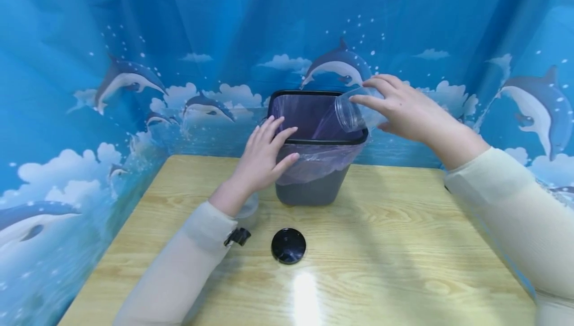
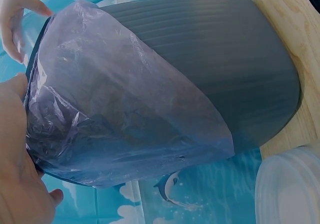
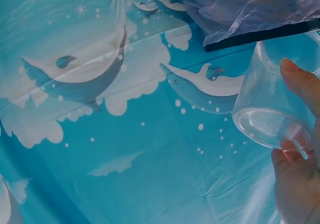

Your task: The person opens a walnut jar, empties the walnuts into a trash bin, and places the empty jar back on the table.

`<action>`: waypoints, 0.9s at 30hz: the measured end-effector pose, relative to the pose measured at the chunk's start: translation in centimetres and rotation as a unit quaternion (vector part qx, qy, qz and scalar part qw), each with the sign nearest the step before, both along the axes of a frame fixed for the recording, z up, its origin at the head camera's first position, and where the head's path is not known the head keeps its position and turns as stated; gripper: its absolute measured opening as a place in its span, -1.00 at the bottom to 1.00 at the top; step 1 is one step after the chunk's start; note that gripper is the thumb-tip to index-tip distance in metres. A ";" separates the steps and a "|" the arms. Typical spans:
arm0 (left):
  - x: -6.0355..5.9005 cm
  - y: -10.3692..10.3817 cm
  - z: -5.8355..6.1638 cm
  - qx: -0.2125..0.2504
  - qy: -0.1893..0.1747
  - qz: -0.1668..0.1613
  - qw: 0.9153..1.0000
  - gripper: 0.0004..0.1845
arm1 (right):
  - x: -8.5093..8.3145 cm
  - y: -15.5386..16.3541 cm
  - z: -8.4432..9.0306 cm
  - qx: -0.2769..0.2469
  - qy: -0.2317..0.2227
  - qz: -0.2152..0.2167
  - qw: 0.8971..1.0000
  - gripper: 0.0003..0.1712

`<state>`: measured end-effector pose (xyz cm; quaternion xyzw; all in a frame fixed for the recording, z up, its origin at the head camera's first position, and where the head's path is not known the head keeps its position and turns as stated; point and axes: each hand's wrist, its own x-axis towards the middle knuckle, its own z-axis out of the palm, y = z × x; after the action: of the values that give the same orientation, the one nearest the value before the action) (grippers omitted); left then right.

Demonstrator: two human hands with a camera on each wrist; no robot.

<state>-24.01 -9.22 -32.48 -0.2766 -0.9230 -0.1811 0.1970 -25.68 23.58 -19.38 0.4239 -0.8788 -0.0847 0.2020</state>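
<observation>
A dark grey trash bin (image 1: 309,186) stands upright, lined with a thin purple plastic bag (image 1: 314,164) folded over its black rim. My left hand (image 1: 266,156) is at the near left part of that rim, its fingers spread and fairly straight. My right hand (image 1: 399,106) holds a clear plastic cup (image 3: 270,104) between thumb and fingers. The cup is tilted on its side, its mouth turned left over the right side of the bin. In the right wrist view the cup looks empty. The bottom of the bin's inside is hidden.
A round, shiny black object (image 1: 289,246) lies on the wooden table (image 1: 385,266) in front of the bin. Partly hidden under my left forearm is a translucent plastic container (image 2: 290,189). A blue dolphin-print curtain (image 1: 287,27) hangs close behind the bin.
</observation>
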 end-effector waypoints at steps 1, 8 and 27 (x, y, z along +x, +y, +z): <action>0.0 0.0 0.0 -0.001 0.000 0.000 1.000 -0.31 | 0.1 0.0 -0.1 -0.005 0.003 0.004 1.000 0.01; 0.1 0.0 0.2 0.000 -0.003 0.002 1.000 -0.31 | 0.9 0.0 -1.4 -0.048 0.038 0.030 0.998 -0.01; 0.1 0.0 0.1 -0.004 -0.014 0.008 1.000 -0.31 | 2.3 1.5 -3.4 -0.170 0.071 0.056 0.981 0.05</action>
<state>-23.87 -9.21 -32.33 -0.2677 -0.9285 -0.1796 0.1845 -23.37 25.04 -22.77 0.4251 -0.8388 0.0474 0.3369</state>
